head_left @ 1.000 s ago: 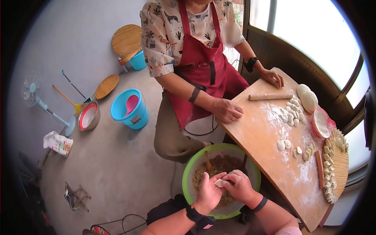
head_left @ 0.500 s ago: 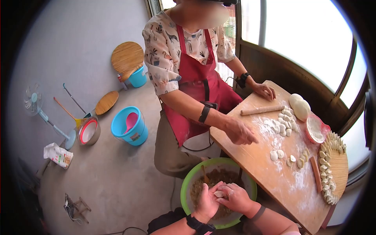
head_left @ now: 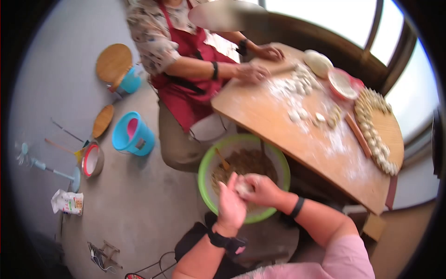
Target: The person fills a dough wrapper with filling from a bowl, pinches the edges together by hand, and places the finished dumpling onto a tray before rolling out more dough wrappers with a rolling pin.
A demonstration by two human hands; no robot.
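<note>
The left hand [head_left: 231,207] is open, palm up, its fingers supporting the dough [head_left: 242,188]; the right hand [head_left: 263,189] grips it, over the filling [head_left: 251,163] in the green-rimmed bowl [head_left: 201,182] beside the tabletop [head_left: 278,125].

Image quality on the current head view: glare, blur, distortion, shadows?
Head view: windows at upper right blown out to white; strong fisheye bend with black, vignetted corners; motion blur softens the co-worker's hand, the fan and the dough piece between the wearer's hands; dark shadow under the board; an oval smear covers the co-worker's face.
</note>
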